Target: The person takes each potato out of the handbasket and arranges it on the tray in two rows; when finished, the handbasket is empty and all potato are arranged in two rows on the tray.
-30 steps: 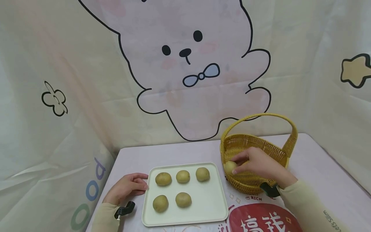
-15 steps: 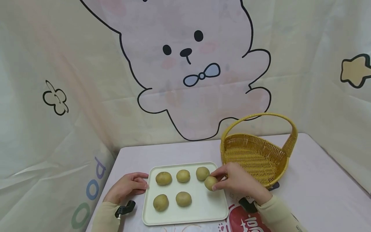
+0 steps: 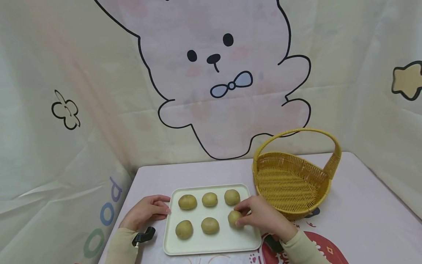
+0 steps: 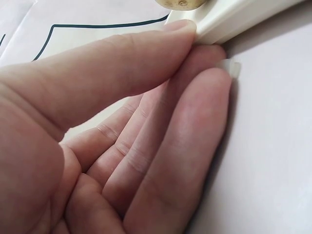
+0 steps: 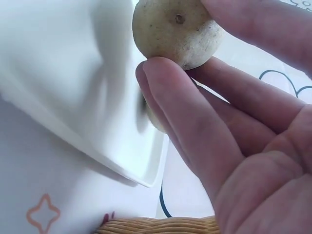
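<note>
My right hand [image 3: 263, 217] pinches a small round potato [image 3: 234, 218] between thumb and fingertips over the right part of a cream tray [image 3: 195, 250]. In the right wrist view the same potato [image 5: 170, 30] sits at the fingertips, with another partly hidden behind the fingers. Whether its underside touches the tray I cannot tell. Several more potatoes lie in two rows on the tray, among them one at the front left [image 3: 184, 229]. At the tray's left edge, my left hand [image 3: 145, 212] holds the rim [image 4: 222, 24] between thumb and a fingertip.
A yellow wicker basket [image 3: 290, 190] with a tall handle stands at the back right, its woven bottom showing. The table [image 3: 155, 179] has a pale cover with a red print [image 3: 324, 245] at the front right. A cloth with a cartoon figure [image 3: 217, 121] hangs behind.
My right hand has carried the potato from the basket leftward to the tray's right part, then lower, into the front row. The left hand has stayed at the tray's edge.
</note>
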